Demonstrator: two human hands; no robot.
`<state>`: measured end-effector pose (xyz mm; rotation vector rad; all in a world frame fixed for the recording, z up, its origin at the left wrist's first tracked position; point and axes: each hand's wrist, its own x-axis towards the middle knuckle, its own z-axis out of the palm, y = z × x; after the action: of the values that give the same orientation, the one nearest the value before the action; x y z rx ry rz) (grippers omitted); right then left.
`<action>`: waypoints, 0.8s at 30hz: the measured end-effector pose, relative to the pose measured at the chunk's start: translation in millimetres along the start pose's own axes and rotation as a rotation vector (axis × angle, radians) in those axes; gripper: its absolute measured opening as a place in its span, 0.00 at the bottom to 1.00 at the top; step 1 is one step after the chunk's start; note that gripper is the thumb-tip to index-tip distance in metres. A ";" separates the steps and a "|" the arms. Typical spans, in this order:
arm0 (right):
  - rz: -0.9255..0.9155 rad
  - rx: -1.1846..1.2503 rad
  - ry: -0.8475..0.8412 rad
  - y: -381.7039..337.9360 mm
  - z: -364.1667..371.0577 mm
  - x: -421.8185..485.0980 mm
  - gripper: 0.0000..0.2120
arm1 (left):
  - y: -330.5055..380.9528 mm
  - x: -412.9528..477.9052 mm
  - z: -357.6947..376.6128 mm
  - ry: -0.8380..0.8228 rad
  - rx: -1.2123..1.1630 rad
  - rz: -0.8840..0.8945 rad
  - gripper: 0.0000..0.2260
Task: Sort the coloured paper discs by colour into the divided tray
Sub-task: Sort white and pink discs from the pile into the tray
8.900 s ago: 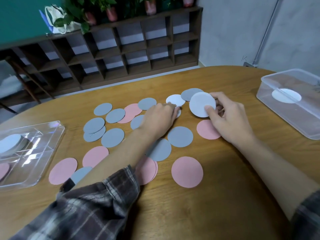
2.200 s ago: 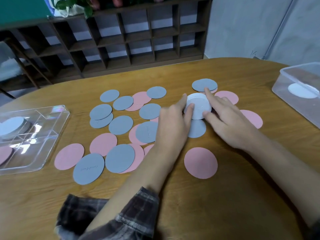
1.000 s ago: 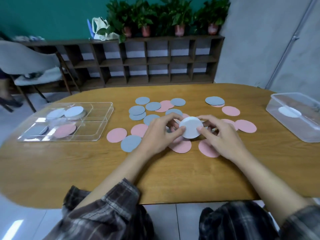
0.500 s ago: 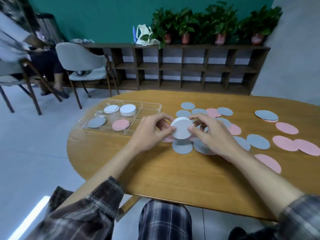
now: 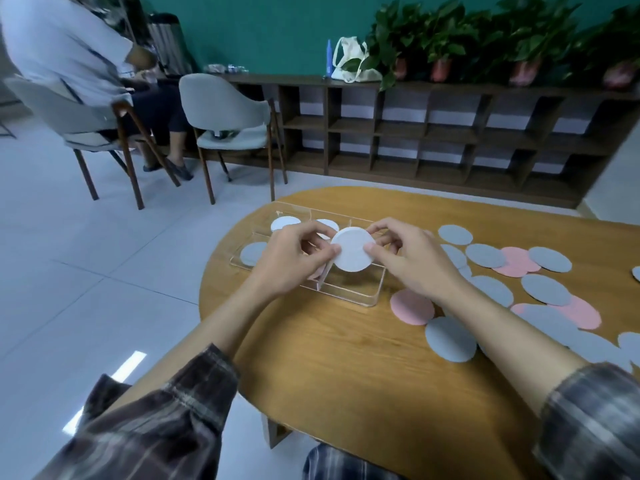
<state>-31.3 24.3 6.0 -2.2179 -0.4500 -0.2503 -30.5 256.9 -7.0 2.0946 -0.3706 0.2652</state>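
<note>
A stack of white paper discs point(image 5: 353, 249) hangs above the clear divided tray point(image 5: 360, 299) at the table's left end. My left hand point(image 5: 291, 261) pinches its left edge and my right hand point(image 5: 412, 261) pinches its right edge. Inside the tray lie white discs point(image 5: 284, 223) in the far compartments and a grey disc point(image 5: 252, 253) in a near one; a pink disc there is mostly hidden behind my left hand. Grey discs point(image 5: 449, 339) and pink discs point(image 5: 412, 307) lie loose on the wooden table point(image 5: 332, 344) to the right.
The table's rounded left edge runs close to the tray. Beyond it stand two chairs point(image 5: 228, 126), one with a seated person point(image 5: 79, 60). A dark shelf unit point(image 5: 450, 140) with potted plants lines the back wall.
Both hands have carried the white stack leftward, from over the loose discs to above the tray. The view has swung left with them.
</note>
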 end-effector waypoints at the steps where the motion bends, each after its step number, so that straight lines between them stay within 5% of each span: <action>1: -0.003 0.006 -0.008 -1.1 6.6 10.1 0.07 | -6.2 3.9 -6.0 0.028 0.004 -0.014 0.07; 24: 0.094 -0.128 -0.196 5.5 129.8 201.6 0.14 | -109.1 108.3 -79.6 0.170 0.281 -0.384 0.10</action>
<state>158.8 169.1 -13.6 -2.3934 -0.4440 -0.0115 106.7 362.1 -15.8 2.3444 0.1824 0.2744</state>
